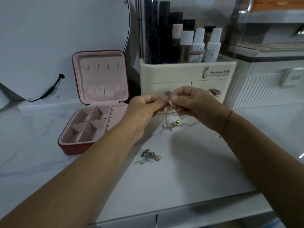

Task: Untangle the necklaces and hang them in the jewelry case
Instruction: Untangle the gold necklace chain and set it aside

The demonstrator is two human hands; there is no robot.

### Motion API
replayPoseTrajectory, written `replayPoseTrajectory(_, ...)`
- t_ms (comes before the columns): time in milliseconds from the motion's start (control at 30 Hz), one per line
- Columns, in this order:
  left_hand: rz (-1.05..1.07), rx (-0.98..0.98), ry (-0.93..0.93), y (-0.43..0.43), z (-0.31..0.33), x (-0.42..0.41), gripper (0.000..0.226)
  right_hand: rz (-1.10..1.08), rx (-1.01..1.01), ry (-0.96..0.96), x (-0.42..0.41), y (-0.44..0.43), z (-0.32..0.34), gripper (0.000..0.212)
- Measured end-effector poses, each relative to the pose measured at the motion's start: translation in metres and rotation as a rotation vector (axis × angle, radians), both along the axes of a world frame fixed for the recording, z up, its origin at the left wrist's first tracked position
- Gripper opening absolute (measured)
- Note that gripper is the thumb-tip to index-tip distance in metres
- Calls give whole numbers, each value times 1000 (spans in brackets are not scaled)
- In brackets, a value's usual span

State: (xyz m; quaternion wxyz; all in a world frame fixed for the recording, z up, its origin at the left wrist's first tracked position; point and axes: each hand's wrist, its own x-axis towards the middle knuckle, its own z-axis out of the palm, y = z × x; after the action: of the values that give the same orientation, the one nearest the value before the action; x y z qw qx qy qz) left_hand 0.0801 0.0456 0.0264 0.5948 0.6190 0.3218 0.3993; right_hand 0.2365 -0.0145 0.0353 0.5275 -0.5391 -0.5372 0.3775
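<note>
Counter [205, 170]: white, marble-patterned, front edge nearest the camera, drawer fronts just visible under it.

Nearest item: a small tangled heap of silver chain [148, 157] with a pale drop pendant. It lies on the counter between the two forearms, untouched.

Beyond it, both hands are raised above the counter and meet fingertip to fingertip. Left hand [144, 109]: fingers curled, thumb and forefinger pinching the upper end of a bunch of tangled necklaces [169, 104]. Right hand [194, 104]: fingers curled, pinching the same bunch from the other side. Red thread bracelet [227, 122] on the right wrist. Thin chains hang straight down from the pinch point. Their lower ends rest in a knot on the counter, with a gold bead [177, 122] just beside the knot. How many necklaces are in the bunch: cannot tell.

Left of the hands: jewelry case [74, 148], red outside, pink lining, open on the counter. Lid upright, with four hooks [102, 66] in a row above a gathered pocket. Base has four square compartments and a column of ring rolls on its right side.

Behind the hands: cream cosmetic organizer [187, 71] with drawers, printed "Serious Life". It holds white-capped bottles [213, 45] and dark tubes under a clear cover.

Far left: round mirror [49, 38] with a black cable [51, 89] at its lower part.
</note>
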Motion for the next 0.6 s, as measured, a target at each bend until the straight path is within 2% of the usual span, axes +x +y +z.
replayPoseTrajectory(100,-25,9,11,0,0,1,6,40,-22,-69,-1,1,-3,23)
replayPoseTrajectory(400,-47,-56,-20,-1,1,2,8,0,-31,-223,-1,2,-5,12)
replayPoseTrajectory(601,-54,-141,-78,0,2,2,7,-40,5,-200,-2,2,-8,8)
